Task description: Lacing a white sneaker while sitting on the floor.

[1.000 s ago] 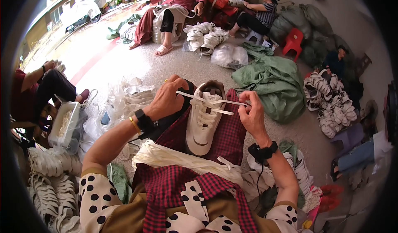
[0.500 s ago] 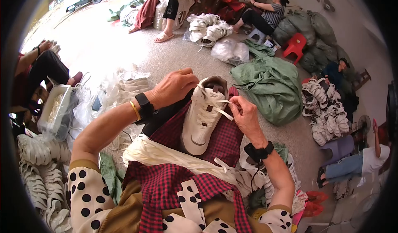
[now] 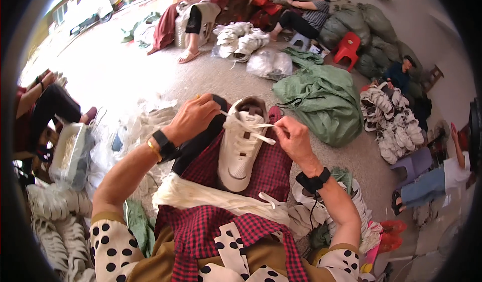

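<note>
A cream-white sneaker (image 3: 235,164) rests on my lap over a red-and-black checked apron (image 3: 271,161), toe toward me. Its white shoelace (image 3: 257,126) runs partly through the eyelets. My left hand (image 3: 195,115) pinches one lace end, stretched out to the left of the tongue. On the other side my right hand (image 3: 292,137) pinches the lace where it leaves the shoe, and a loose end hangs over the upper. A thick bundle of cream laces (image 3: 201,195) lies across my lap, nearer to me than the shoe.
A green sack (image 3: 324,104) sits ahead on the right. Piles of white shoes lie at the left (image 3: 57,201) and right (image 3: 394,121). A plastic-lined bin (image 3: 70,151) stands at the left. Several people sit around, near a red stool (image 3: 347,48).
My left hand has moved down and left and now draws a lace end taut. The right hand still pinches the lace. The view has shifted slightly.
</note>
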Tool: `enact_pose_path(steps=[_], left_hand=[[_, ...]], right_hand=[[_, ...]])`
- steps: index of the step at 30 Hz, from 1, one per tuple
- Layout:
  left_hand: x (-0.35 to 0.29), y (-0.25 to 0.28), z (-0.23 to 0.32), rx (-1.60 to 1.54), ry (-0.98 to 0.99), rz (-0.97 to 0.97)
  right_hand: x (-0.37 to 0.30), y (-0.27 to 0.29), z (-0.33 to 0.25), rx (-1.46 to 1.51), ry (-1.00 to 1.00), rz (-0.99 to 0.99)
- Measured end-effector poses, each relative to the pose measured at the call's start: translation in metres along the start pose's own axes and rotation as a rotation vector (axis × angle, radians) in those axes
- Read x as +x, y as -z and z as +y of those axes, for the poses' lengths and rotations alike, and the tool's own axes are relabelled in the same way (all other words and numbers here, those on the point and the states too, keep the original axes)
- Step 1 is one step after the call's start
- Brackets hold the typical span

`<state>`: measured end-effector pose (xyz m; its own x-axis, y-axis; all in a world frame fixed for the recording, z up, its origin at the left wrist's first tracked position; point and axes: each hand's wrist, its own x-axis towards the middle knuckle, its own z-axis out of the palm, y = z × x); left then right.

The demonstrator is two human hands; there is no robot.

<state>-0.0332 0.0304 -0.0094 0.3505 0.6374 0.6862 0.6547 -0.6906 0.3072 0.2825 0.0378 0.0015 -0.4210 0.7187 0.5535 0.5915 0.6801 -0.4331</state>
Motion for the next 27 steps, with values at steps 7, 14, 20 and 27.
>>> enact_pose_path(steps=[7, 14, 20, 27], left_hand=[[-0.005, -0.004, -0.002, 0.006, 0.027, 0.005], [-0.019, 0.014, -0.021, 0.022, 0.085, -0.042], [-0.031, 0.038, -0.031, 0.065, 0.014, 0.029], [-0.046, 0.06, -0.07, 0.138, 0.114, 0.051]], right_hand=[[-0.007, -0.021, 0.02, -0.058, 0.266, 0.003], [-0.023, -0.017, 0.025, 0.081, 0.251, 0.086], [-0.029, 0.006, 0.032, -0.117, 0.182, 0.002], [-0.044, 0.045, 0.051, -0.27, 0.094, -0.001]])
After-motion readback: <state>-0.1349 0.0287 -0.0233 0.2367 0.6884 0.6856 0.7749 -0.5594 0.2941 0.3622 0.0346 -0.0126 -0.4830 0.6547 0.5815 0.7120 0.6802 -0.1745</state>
